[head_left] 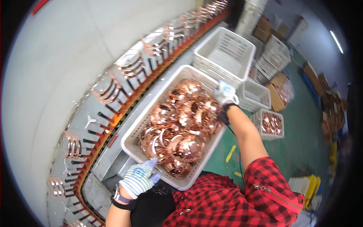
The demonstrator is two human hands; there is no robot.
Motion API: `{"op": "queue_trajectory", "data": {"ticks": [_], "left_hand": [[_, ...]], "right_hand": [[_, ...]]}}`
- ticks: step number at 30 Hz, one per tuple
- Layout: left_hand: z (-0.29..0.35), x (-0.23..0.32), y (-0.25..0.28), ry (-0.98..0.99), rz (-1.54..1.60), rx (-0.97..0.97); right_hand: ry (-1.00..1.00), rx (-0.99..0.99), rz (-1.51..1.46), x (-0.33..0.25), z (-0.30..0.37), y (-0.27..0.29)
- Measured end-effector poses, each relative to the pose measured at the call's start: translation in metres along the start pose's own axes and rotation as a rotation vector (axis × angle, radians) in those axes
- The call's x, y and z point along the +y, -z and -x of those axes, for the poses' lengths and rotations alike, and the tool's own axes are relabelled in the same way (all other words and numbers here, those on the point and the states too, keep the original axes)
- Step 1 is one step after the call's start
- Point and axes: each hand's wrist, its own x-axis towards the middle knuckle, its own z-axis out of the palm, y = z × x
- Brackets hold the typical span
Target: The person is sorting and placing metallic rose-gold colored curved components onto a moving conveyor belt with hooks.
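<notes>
A white plastic crate sits in front of me, set at a slant. Shiny copper-coloured metal dome-shaped pieces fill it in a loose heap. My left hand, in a striped white glove, is closed over the crate's near left rim, its fingertips reaching the inner side. At the far right rim, my right hand wears a similar glove and holds the crate's edge; its fingers are partly hidden. Neither hand is holding one of the copper pieces.
A curved conveyor line runs along the left, with shiny curved copper-coloured parts standing on its posts. Beyond the crate stands another white crate. A smaller crate of copper pieces rests on the green floor, near cardboard boxes.
</notes>
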Motion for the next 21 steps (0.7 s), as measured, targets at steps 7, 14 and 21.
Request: {"op": "queue_trajectory", "data": {"ticks": [7,14,21], "left_hand": [[0.036,0.004,-0.025,-0.060,-0.006,0.113],[0.029,-0.005,-0.057,-0.092,-0.130,0.140],[0.030,-0.014,-0.071,-0.083,-0.125,0.078]], "right_hand": [[-0.064,-0.129,0.048,0.014,0.018,0.028],[0.565,-0.008,-0.867,-0.156,0.030,0.035],[0.155,-0.865,-1.345,-0.372,0.064,0.062]]}}
